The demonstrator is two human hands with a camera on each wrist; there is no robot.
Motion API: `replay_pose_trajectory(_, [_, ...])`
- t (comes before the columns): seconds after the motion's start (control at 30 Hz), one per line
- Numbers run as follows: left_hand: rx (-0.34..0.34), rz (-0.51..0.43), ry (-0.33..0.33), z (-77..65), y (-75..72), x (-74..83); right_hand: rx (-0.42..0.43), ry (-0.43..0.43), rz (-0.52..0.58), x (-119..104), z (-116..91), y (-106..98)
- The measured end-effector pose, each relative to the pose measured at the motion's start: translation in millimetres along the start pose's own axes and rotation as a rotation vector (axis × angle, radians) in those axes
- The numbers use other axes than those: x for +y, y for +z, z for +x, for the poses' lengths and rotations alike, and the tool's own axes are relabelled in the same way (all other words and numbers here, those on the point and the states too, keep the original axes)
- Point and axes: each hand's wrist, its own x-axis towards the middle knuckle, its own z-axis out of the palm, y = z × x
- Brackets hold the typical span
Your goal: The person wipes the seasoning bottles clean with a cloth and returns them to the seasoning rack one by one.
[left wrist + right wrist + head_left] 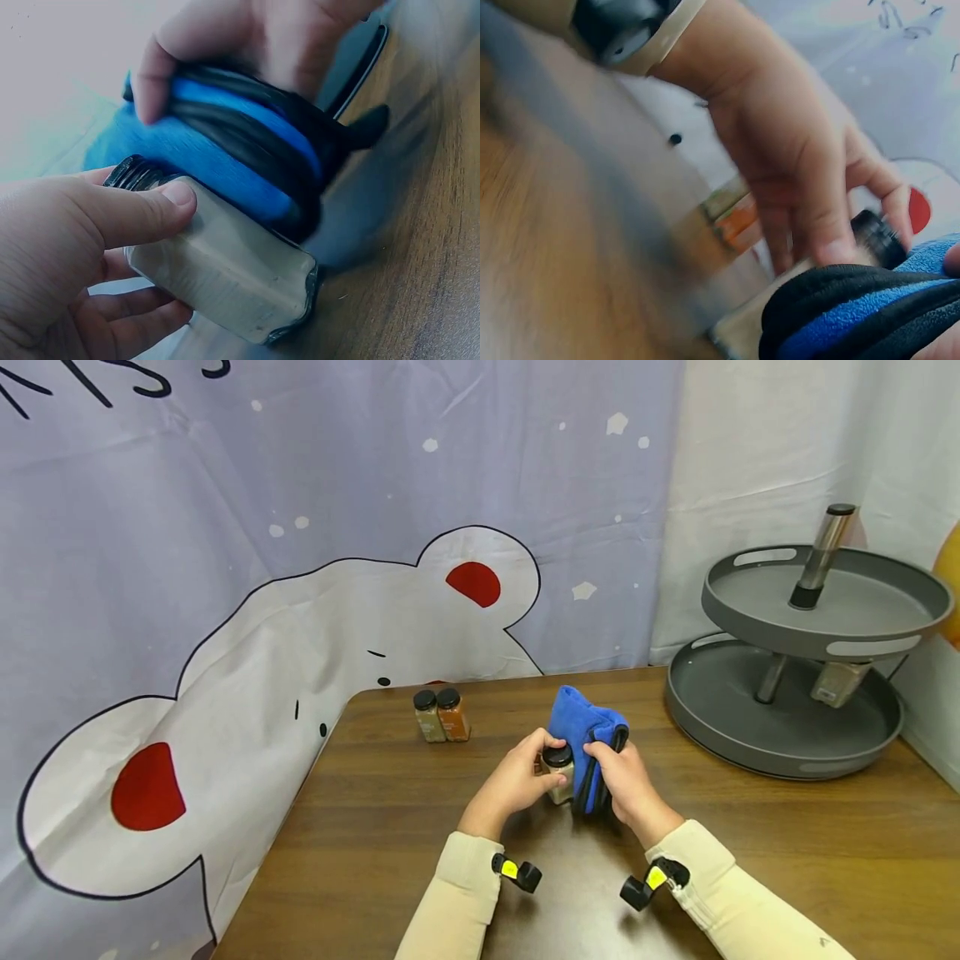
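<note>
My left hand (517,777) grips a square glass spice jar (225,270) with a black lid (557,756), its fingers and thumb around the upper part. Pale powder fills the jar. A folded blue cloth (581,735) with black edging is pinched in my right hand (626,781), thumb on the near face. The cloth lies right against the jar's side, as the left wrist view shows. In the right wrist view the cloth (870,315) covers part of the jar, and the left hand (802,165) reaches in from above.
Two black-lidded spice jars, one with greenish contents (431,722) and one orange (453,720), stand side by side at the back of the wooden table (375,827). A grey two-tier round rack (780,756) stands at the right, with another jar (840,683) on its lower tier.
</note>
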Motion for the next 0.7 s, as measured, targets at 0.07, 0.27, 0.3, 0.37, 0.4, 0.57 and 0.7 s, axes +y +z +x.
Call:
replay_pose_trajectory(0.07, [0.002,-0.002,0.0,0.0,0.2,-1.1,-0.003,-0.02,0.063,-6,-2,1])
replay_pose_trajectory(0.27, [0.001,-0.003,0.003,1.0,-0.4,-1.2,0.003,-0.063,0.182,-12,-2,3])
replay_pose_trajectory(0.3, [0.001,-0.001,0.004,1.1,-0.4,-1.2,0.003,-0.059,0.179,-11,-2,3])
replay_pose_trajectory(0.37, [0.001,0.002,0.002,0.9,-0.4,-1.0,-0.001,-0.039,0.161,-7,0,2])
replay_pose_trajectory(0.4, [0.001,0.004,0.002,0.6,-0.1,-1.0,-0.001,-0.031,0.149,-4,1,1])
replay_pose_trajectory(0.57, [0.005,0.005,0.013,-0.6,0.5,-1.3,-0.003,0.033,0.048,8,7,-3])
replay_pose_trajectory(0.7, [0.005,0.005,0.017,-0.3,0.5,-1.3,-0.016,0.056,0.019,6,6,-3])
